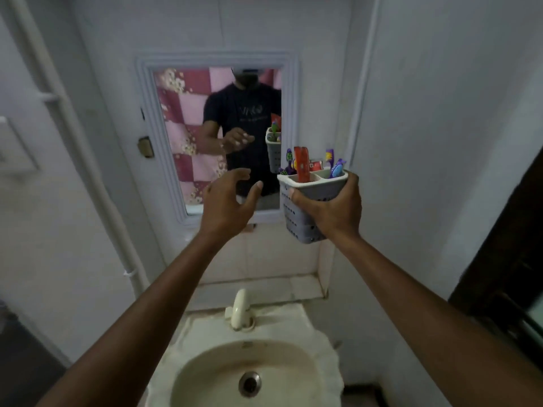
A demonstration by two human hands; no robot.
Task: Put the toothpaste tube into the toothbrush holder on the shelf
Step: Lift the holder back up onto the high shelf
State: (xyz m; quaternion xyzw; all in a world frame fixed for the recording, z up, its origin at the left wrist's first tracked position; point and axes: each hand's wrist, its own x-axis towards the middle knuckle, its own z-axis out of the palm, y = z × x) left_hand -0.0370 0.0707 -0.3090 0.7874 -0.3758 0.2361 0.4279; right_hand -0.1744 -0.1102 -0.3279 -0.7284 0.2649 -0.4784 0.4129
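While right hand (332, 211) grips holder (308, 207), toothpaste tube (301, 168) inside (upright), left hand (227, 205) empty

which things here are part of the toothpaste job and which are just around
Part of the job:
red toothpaste tube, upright in the holder
grey toothbrush holder, in the right hand
left hand, open, empty

Just around:
toothbrushes
mirror
sink
tap

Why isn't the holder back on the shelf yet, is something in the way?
Nothing visible blocks it. The right hand grips the toothbrush holder in the air, with the toothpaste tube already standing inside. The left hand hovers open beside it. The ledge below looks bare.
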